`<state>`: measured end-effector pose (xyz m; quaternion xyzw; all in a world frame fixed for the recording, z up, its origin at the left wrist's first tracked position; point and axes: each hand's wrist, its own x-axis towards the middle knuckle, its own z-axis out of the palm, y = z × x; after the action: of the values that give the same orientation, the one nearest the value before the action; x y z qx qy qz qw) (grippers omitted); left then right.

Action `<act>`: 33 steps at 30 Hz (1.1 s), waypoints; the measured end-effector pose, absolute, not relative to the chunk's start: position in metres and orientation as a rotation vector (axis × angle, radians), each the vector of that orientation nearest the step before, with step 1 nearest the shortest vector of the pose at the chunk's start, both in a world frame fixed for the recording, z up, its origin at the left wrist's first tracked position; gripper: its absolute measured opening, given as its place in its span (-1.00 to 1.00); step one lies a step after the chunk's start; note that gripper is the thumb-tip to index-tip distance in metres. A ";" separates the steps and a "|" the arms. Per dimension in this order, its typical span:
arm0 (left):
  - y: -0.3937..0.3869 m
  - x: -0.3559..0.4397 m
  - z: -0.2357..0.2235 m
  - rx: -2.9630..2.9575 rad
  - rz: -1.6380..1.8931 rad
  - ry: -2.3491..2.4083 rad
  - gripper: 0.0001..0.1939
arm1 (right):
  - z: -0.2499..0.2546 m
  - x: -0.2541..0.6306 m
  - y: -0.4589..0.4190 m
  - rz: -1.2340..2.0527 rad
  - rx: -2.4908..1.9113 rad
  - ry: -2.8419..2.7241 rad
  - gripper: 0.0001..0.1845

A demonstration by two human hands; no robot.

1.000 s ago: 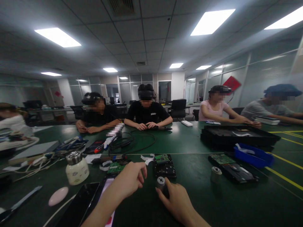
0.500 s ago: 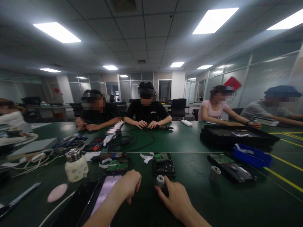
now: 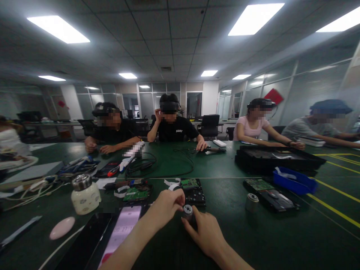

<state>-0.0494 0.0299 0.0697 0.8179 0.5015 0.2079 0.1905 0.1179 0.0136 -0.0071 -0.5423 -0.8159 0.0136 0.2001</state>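
Observation:
My right hand [image 3: 207, 231] is wrapped round a small silver metal cylinder [image 3: 188, 212] standing upright, its round top with dark holes facing up. My left hand [image 3: 168, 205] is just left of the cylinder's top, fingers bent together in a pinch. Whatever lies between those fingertips is too small or hidden to make out. Just beyond both hands lies a black device with a green circuit board [image 3: 190, 184], partly covered by the left hand. A similar green circuit board [image 3: 137, 194] rests further left, beyond a lit phone [image 3: 125, 228].
A second metal cylinder [image 3: 252, 203] stands at right beside another black device [image 3: 277, 198]. Behind it are a blue bin [image 3: 295, 183] and black trays [image 3: 275, 159]. At left stand a patterned bottle [image 3: 86, 197] and a pink oval object [image 3: 62, 228]. Several people sit around the green table [image 3: 219, 168].
My left hand has moved right and up to the cylinder's top, its fingers drawing together. My right hand stays round the cylinder. The person opposite has raised one hand to the head.

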 end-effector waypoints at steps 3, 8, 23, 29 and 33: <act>0.029 -0.042 0.065 2.323 0.821 1.228 -0.78 | -0.006 0.118 0.014 0.066 -1.500 -2.282 -0.76; 0.031 -0.040 0.054 2.281 0.927 1.145 -0.72 | -0.007 0.119 0.016 0.069 -1.477 -2.307 -0.73; 0.030 -0.038 0.052 2.184 0.851 1.108 -0.74 | -0.006 0.119 0.014 0.065 -1.469 -2.298 -0.71; 0.030 -0.035 0.054 2.176 0.930 1.334 -0.85 | -0.001 0.118 0.012 0.111 -1.494 -2.300 -0.73; 0.034 -0.042 0.057 2.177 0.937 1.473 -0.85 | 0.000 0.118 0.012 0.119 -1.492 -2.312 -0.73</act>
<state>-0.0419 0.0339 0.0566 0.7681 0.5199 0.3307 0.1745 0.1178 0.0116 -0.0003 -0.5316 -0.8237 0.0423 0.1925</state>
